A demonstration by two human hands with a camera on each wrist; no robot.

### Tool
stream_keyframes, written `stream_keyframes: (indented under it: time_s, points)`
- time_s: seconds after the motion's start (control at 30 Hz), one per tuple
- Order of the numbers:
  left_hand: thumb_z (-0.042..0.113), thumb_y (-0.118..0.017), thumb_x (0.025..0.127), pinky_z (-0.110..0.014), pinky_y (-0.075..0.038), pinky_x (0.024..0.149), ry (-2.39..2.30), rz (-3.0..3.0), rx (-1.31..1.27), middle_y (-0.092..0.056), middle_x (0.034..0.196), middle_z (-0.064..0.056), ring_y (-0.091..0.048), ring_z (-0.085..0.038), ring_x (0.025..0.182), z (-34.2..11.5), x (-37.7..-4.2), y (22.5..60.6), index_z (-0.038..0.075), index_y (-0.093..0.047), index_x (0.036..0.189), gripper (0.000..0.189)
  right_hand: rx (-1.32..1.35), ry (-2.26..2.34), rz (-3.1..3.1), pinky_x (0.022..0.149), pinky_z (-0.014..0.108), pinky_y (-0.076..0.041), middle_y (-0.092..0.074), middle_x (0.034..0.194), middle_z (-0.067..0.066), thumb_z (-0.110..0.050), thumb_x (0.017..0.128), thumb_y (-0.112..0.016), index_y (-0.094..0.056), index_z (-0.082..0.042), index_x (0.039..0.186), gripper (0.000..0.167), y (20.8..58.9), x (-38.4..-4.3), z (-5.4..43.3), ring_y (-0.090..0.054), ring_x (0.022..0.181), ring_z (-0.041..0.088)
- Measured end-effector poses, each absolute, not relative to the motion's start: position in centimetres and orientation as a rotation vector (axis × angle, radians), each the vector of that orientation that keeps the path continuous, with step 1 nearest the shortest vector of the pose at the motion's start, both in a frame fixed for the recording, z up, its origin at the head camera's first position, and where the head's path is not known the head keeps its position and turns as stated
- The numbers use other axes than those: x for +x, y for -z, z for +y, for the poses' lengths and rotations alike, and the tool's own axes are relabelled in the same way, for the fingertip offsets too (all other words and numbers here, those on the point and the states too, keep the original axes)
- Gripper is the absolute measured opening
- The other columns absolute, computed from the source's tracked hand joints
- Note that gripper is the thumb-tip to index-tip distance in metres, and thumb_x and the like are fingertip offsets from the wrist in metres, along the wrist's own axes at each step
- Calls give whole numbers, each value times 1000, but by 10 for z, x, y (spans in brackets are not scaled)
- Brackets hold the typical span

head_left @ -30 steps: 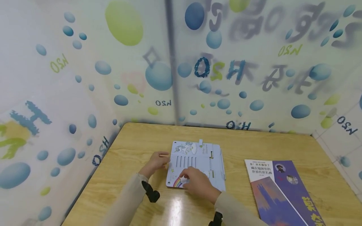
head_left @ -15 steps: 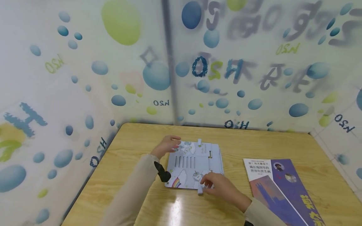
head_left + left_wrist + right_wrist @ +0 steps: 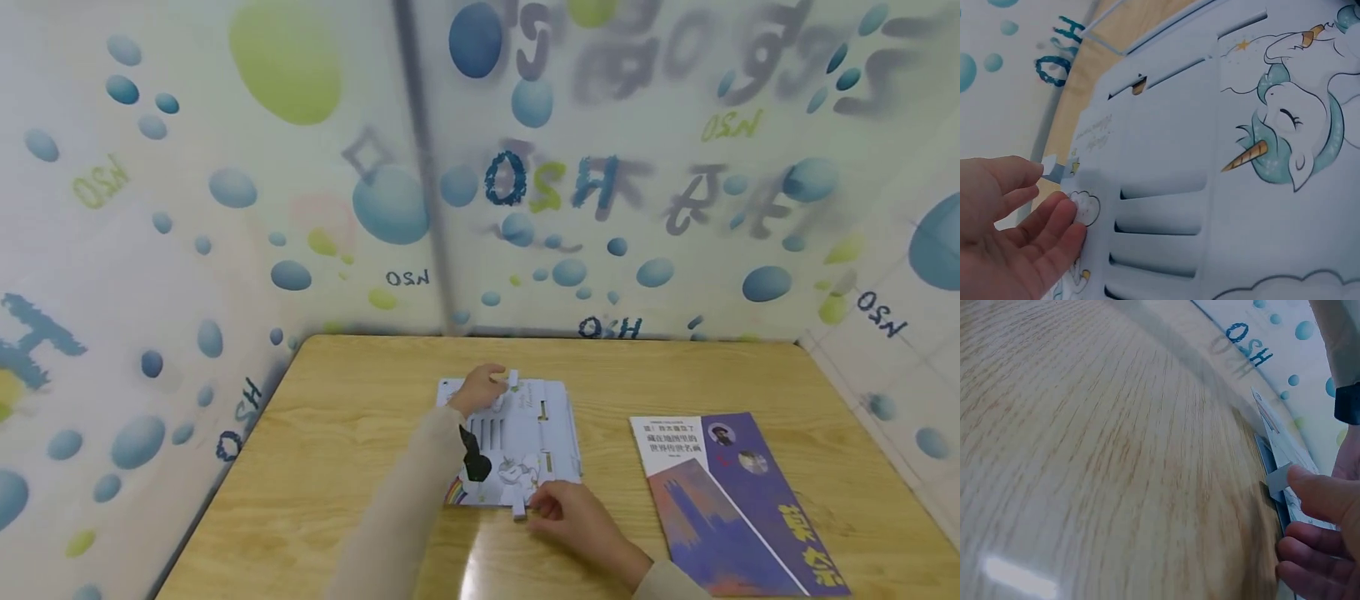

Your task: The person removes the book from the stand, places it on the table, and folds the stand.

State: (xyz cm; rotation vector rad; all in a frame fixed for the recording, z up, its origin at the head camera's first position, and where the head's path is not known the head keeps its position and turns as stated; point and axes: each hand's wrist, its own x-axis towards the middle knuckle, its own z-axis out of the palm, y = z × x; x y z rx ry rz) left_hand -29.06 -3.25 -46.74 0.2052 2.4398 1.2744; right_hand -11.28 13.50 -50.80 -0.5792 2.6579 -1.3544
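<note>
A white slotted board with unicorn, cloud and rainbow prints [image 3: 491, 458], which looks like a folding book stand, lies flat on the table. Small white tabs jut from its far edge [image 3: 513, 377] and near edge [image 3: 519, 506]. My left hand [image 3: 480, 389] reaches over the far part of the board; in the left wrist view its fingers [image 3: 1019, 172] are spread loosely, one fingertip right at the far tab [image 3: 1054, 167]. By the near edge is my right hand [image 3: 573, 517]. In the right wrist view its thumb [image 3: 1319, 494] overlaps the near tab [image 3: 1279, 480], the other fingers loosely bent below.
A purple and white book or magazine [image 3: 723, 504] lies to the right on the wooden table [image 3: 337, 467]. Behind and at the left stand walls [image 3: 315, 183] printed with bubbles and lettering. Each wrist carries a black camera strap, the left one [image 3: 474, 457] hanging over the board.
My left hand has moved from the board's left side over its far part to the far tab. The right hand has gone from the board's surface to the near tab, now folded out.
</note>
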Motion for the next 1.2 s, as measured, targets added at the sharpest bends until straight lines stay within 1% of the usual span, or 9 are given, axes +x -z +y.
stream_keyframes:
  time_s: [0.07,0.13,0.37,0.6,0.7,0.8,0.93,1.1,1.2]
  points:
    - [12,-50,94,-40,-47,81,-1292,2443,199,-46,130,-16,-51,-28,108,-32,-290,473,4,-44,135,42,-566,1381,2653,57,21,-46,-56,72,-9,-24,75,-75,-65,-10,84,19,510,-113,132,-51,64,2]
    - [12,-49,95,-41,-46,83,-1291,2462,213,-44,134,-15,-50,-29,110,-30,-291,477,5,-42,136,42,-558,1392,2658,56,20,-46,-56,71,-11,-26,74,-76,-65,-11,82,20,512,-113,130,-50,62,1]
    - [12,-45,97,-46,-41,91,-1249,2544,255,-43,136,-13,-48,-32,116,-26,-292,482,6,-47,133,37,-562,1411,2662,50,19,-43,-53,66,-13,-29,74,-76,-63,-14,77,20,517,-113,121,-47,57,-1]
    - [14,-45,97,-48,-42,89,-1255,2583,189,-46,134,-11,-49,-32,114,-21,-293,484,10,-53,128,32,-537,1388,2700,49,19,-41,-51,64,-13,-28,74,-76,-63,-15,75,19,516,-115,119,-45,55,-1]
    - [14,-45,97,-47,-41,91,-1266,2584,180,-46,134,-10,-49,-31,115,-20,-293,482,10,-54,126,31,-531,1381,2709,49,19,-41,-50,64,-13,-28,73,-76,-63,-15,75,19,515,-116,120,-44,55,-1]
    - [12,-45,96,-46,-42,89,-1279,2583,207,-48,132,-11,-50,-31,113,-19,-291,481,9,-55,124,30,-522,1388,2704,49,19,-40,-50,63,-13,-28,74,-76,-62,-15,74,18,514,-116,121,-44,55,-1]
    - [9,-45,95,-46,-43,86,-1288,2596,254,-49,130,-14,-51,-32,110,-18,-289,481,6,-56,122,29,-504,1388,2715,49,19,-40,-49,62,-13,-26,75,-75,-62,-16,73,17,514,-117,121,-44,55,-1]
    - [8,-46,95,-46,-44,84,-1285,2628,279,-51,127,-15,-54,-32,107,-16,-290,486,6,-56,122,29,-480,1378,2737,49,19,-39,-49,62,-13,-25,77,-73,-60,-16,72,16,516,-119,120,-43,55,-1]
    - [9,-47,94,-43,-45,78,-1284,2641,274,-53,125,-15,-56,-30,100,-15,-291,490,7,-57,121,29,-467,1364,2760,49,19,-38,-48,61,-14,-24,77,-73,-60,-16,72,16,517,-120,120,-42,55,-2]
